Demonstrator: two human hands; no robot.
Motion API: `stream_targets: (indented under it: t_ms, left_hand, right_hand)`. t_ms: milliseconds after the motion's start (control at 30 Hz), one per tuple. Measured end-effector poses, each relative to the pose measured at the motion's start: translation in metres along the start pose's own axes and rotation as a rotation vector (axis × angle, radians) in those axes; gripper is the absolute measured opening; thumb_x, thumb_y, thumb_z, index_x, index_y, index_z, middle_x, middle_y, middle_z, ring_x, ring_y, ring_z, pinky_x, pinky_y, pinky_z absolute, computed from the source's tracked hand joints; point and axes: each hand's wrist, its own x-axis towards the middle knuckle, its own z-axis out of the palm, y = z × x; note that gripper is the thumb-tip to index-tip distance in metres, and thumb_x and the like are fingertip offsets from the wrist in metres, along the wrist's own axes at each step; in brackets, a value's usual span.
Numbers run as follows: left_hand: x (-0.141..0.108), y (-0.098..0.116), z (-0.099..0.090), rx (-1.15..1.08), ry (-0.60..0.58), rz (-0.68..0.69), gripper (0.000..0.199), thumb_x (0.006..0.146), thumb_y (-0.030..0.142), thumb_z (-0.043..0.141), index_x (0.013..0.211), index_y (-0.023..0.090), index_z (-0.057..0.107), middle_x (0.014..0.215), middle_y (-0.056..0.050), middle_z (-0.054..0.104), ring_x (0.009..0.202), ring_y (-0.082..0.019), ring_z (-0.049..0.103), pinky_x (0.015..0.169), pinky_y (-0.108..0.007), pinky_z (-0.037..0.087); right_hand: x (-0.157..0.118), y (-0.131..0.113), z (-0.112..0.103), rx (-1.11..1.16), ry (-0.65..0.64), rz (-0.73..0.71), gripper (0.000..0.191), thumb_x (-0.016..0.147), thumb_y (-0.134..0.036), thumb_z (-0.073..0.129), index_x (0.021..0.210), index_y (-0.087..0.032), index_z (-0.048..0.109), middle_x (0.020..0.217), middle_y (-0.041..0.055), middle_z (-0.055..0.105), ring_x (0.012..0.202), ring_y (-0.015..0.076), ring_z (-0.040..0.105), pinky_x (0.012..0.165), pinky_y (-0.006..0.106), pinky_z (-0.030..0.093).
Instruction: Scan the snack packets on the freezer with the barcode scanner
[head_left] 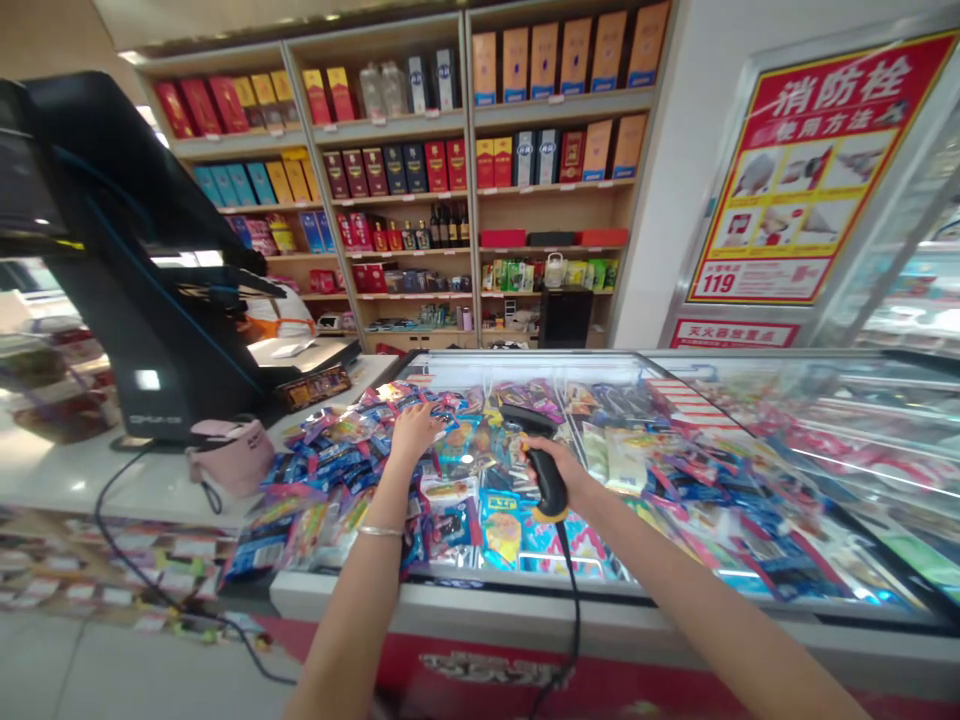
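My right hand point(559, 468) is wrapped round the grip of a black and yellow barcode scanner point(552, 484). The scanner's head points left over the glass top of a chest freezer point(600, 600), and its cord hangs down the front. Over a heap of blue and red snack packets point(337, 450) at the freezer's left end, my left hand point(416, 430) lies with its fingers stretched out. Its fingertips rest on or just above the packets; I cannot tell which. A second pile of similar packets point(720, 490) lies to the right of the scanner.
A black checkout terminal point(165, 270) stands on the white counter point(82, 485) at left, beside a pink pouch point(231, 455). A black cable point(169, 600) runs down from there. Shelves of boxed goods point(394, 170) line the back. A red poster point(795, 175) hangs on the right.
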Motion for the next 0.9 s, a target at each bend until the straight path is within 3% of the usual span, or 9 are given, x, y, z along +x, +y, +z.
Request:
stream_targets:
  t_ms: [200, 433, 533, 700, 767, 900]
  left_hand:
    - [-0.005, 0.004, 0.012, 0.02, -0.132, 0.008, 0.064, 0.077, 0.03, 0.069, 0.136, 0.024, 0.045, 0.128, -0.015, 0.055, 0.116, -0.03, 0.054, 0.095, -0.039, 0.042]
    - [-0.004, 0.003, 0.013, -0.084, -0.151, -0.002, 0.051, 0.083, 0.027, 0.059, 0.133, 0.024, 0.05, 0.097, -0.009, 0.066, 0.1, -0.026, 0.061, 0.091, -0.037, 0.043]
    - [-0.003, 0.01, 0.007, -0.427, -0.136, -0.057, 0.048, 0.085, 0.033, 0.053, 0.132, 0.022, 0.053, 0.076, -0.004, 0.066, 0.087, -0.023, 0.063, 0.086, -0.036, 0.046]
    - [-0.007, 0.032, -0.004, -1.393, -0.221, -0.251, 0.054, 0.087, 0.049, 0.043, 0.13, 0.017, 0.053, 0.06, -0.001, 0.061, 0.072, -0.019, 0.064, 0.08, -0.037, 0.052]
    - [-0.01, 0.038, -0.007, -1.567, -0.276, -0.278, 0.051, 0.088, 0.05, 0.043, 0.123, 0.017, 0.056, 0.068, -0.005, 0.066, 0.075, -0.019, 0.065, 0.08, -0.037, 0.053]
    - [-0.015, 0.042, -0.008, -1.612, -0.355, -0.319, 0.041, 0.084, 0.044, 0.056, 0.113, 0.016, 0.062, 0.087, -0.008, 0.07, 0.077, -0.017, 0.066, 0.075, -0.03, 0.055]
  right_hand:
    - [0.008, 0.039, 0.012, -0.072, -0.041, 0.125, 0.02, 0.065, -0.034, 0.068, 0.067, -0.016, 0.06, 0.057, -0.0012, 0.059, 0.039, 0.0072, 0.048, 0.036, 0.019, 0.039]
    - [-0.005, 0.031, 0.004, -0.21, -0.08, 0.113, 0.023, 0.065, -0.036, 0.07, 0.069, -0.015, 0.061, 0.057, 0.0008, 0.062, 0.036, 0.0098, 0.05, 0.035, 0.022, 0.041]
    - [-0.008, 0.023, 0.005, -0.219, -0.054, 0.045, 0.024, 0.065, -0.037, 0.07, 0.067, -0.015, 0.061, 0.057, 0.0005, 0.062, 0.036, 0.0099, 0.05, 0.035, 0.022, 0.04]
    - [-0.012, 0.014, 0.006, -0.213, -0.046, 0.01, 0.025, 0.065, -0.038, 0.071, 0.069, -0.016, 0.059, 0.059, 0.0001, 0.062, 0.037, 0.0099, 0.052, 0.036, 0.022, 0.041]
    - [-0.013, 0.012, 0.006, -0.212, -0.041, 0.004, 0.027, 0.064, -0.039, 0.071, 0.069, -0.016, 0.059, 0.059, -0.0001, 0.062, 0.037, 0.0098, 0.052, 0.036, 0.022, 0.041]
    - [-0.014, 0.009, 0.006, -0.248, -0.011, -0.041, 0.029, 0.063, -0.041, 0.072, 0.066, -0.016, 0.059, 0.057, 0.0006, 0.062, 0.036, 0.0108, 0.052, 0.036, 0.022, 0.04]
